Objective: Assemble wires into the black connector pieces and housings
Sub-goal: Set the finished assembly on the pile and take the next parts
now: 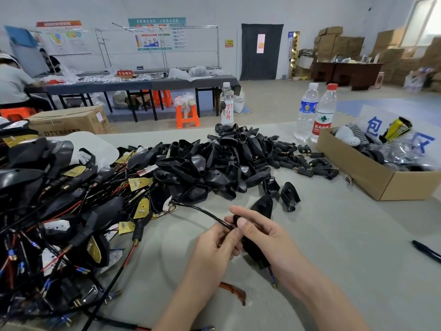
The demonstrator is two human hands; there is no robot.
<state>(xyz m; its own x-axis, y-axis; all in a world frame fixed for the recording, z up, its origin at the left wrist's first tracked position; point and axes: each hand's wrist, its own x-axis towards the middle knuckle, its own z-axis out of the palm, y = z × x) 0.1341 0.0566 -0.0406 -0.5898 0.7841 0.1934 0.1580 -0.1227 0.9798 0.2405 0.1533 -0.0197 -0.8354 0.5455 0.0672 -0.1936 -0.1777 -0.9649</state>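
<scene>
**Boxes, bottles and one housing in hand**

The grey table (334, 235) carries two big heaps: a tangle of wired assemblies (59, 206) on the left and a pile of loose black housings (214, 163) in the middle, with small black connector pieces (310, 163) trailing off to its right.

An open cardboard box (365, 173) at the right edge holds ribbed black parts, a white moulded piece, clear plastic bags and a yellow-and-black packet. A white sign (372, 125) behind it shows large blue characters, "包" and "区".

A closed carton (71, 123) beyond the left heap reads "DTY".

Three water bottles stand at the far edge: one with a red label (324, 115) reading "农夫山泉", one with a blue label (306, 111) that is too small to read, and one with red handwriting (226, 106).

Near the front, the right hand (260, 232) grasps a black housing (253, 249), and the left hand (212, 249) pinches the black cable (202, 211) running into it.
</scene>
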